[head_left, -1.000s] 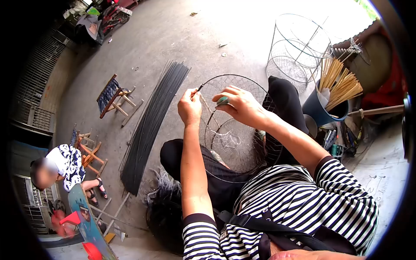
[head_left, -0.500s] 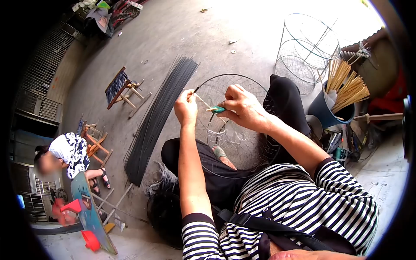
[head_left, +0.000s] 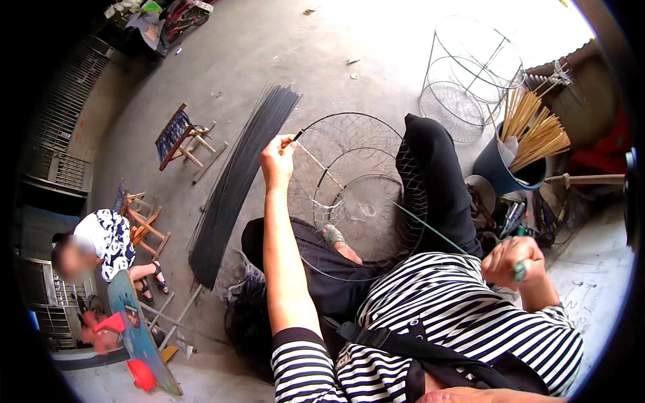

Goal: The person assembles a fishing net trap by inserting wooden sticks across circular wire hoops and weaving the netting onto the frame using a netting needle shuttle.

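A round wire-framed net cage (head_left: 349,115) with fine mesh rests against my legs. My left hand (head_left: 277,161) is closed at its far-left rim, pinching the end of a thin pale stick (head_left: 310,156) beside a dark piece on the hoop. The stick slants inward across the mesh. My right hand (head_left: 512,263) is out to the right, by my striped shirt, wrapped round a green netting shuttle (head_left: 518,271), mostly hidden by the fingers. A taut green twine (head_left: 433,228) stretches from the cage's right side toward that hand.
Left of the cage lies a bundle of black rods (head_left: 245,181). A blue bucket of split sticks (head_left: 500,168) stands at right, near another wire cage (head_left: 463,87). Small chairs (head_left: 180,141) and a seated person (head_left: 107,242) beside a blue board (head_left: 134,329) are at left.
My right hand has swung from the cage's middle out to the right and toward me, drawing green twine out. My left hand stays at the rim, shifted slightly left.
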`<state>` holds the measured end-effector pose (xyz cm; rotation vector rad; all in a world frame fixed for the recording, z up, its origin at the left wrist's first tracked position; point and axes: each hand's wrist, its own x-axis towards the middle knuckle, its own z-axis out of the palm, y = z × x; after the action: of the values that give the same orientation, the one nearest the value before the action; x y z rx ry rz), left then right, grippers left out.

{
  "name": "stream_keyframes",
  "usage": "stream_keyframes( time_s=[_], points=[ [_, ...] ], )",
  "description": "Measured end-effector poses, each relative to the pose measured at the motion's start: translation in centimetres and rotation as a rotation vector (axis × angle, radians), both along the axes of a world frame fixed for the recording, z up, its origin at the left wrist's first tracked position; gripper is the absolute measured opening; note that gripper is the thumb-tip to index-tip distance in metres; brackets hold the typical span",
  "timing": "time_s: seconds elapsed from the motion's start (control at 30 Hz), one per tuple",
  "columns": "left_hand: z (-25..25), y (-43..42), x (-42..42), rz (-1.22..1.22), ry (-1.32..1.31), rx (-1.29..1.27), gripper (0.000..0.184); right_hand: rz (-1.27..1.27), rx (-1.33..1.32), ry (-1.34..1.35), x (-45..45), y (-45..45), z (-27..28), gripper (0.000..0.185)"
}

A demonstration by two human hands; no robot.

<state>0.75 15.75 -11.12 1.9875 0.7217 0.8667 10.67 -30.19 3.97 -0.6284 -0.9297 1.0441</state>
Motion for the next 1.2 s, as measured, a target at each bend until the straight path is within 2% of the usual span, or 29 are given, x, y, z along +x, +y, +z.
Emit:
stream_keyframes(
  time_s=[0.1,0.13,0.23,0.3,0.33,0.37,0.43,0.5,0.57,0.73,0.83,0.87,0.97,1.0,1.03,1.1,1.13,1.2],
  points=[
    [0.0,-0.1,1.0,-0.046,-0.035,-0.043,0.015,0.072,-0.251,0.140,-0.7,-3.7,-2.7,0.046],
    [-0.1,-0.1,1.2,-0.048,-0.026,-0.024,0.014,0.093,-0.292,0.128,-0.7,-3.4,-2.1,0.047],
    [0.4,0.1,1.1,-0.076,0.069,0.055,0.014,0.071,-0.713,0.079,1.1,-2.8,-3.2,0.040],
    [0.9,0.1,0.5,-0.088,0.106,0.055,0.014,-0.015,-0.660,-0.371,0.6,3.4,-1.7,0.034],
    [1.3,-0.3,0.0,-0.091,0.109,0.023,0.013,-0.069,-0.464,-0.761,1.1,6.9,-1.9,0.026],
    [1.4,-0.7,-0.4,-0.092,0.112,-0.008,0.013,-0.186,-0.422,-0.914,0.8,10.1,-3.1,0.023],
    [1.7,-1.3,-1.0,-0.101,0.108,-0.024,0.012,-0.184,-0.430,-1.234,0.9,16.1,-5.0,0.021],
    [1.5,-1.2,-1.4,-0.104,0.084,-0.029,0.013,-0.186,-0.480,-1.316,0.7,20.9,-8.3,0.023],
    [0.4,-0.6,-1.5,-0.135,-0.015,0.037,0.021,-0.232,-0.547,-1.338,0.7,23.8,-11.2,0.023],
    [3.3,-0.9,-2.4,-0.162,0.050,-0.472,0.036,-0.304,-0.570,-1.338,1.2,29.2,-13.5,0.023],
    [2.9,0.0,-2.4,-0.279,0.065,-0.584,0.039,-0.415,-0.313,-0.858,2.4,33.9,-16.0,0.027],
    [2.8,-0.2,-2.3,-0.259,0.021,-0.598,0.037,-0.323,-0.398,-0.855,2.8,34.0,-16.0,0.034],
    [2.3,0.0,-2.2,-0.179,0.095,-0.497,0.035,-0.587,-0.381,-1.452,1.0,31.3,-11.7,0.035],
    [2.8,-0.2,-2.2,-0.184,0.077,-0.516,0.033,-0.699,-0.449,-1.438,0.8,31.5,-8.8,0.036],
    [3.1,-0.4,-2.1,-0.178,0.038,-0.572,0.032,-0.883,-0.223,-1.444,1.2,32.6,-7.9,0.030],
    [2.9,-0.3,-1.6,-0.189,0.103,-0.480,0.037,-0.583,-0.291,-1.529,2.8,36.1,-8.8,0.026],
    [3.0,-0.3,-1.5,-0.187,0.105,-0.489,0.039,-0.296,-0.532,-1.518,3.0,37.6,-7.9,0.024],
    [3.0,-0.2,-1.5,-0.165,0.095,-0.510,0.042,-0.507,-0.373,-1.044,1.7,38.1,-5.9,0.023]
  ],
)
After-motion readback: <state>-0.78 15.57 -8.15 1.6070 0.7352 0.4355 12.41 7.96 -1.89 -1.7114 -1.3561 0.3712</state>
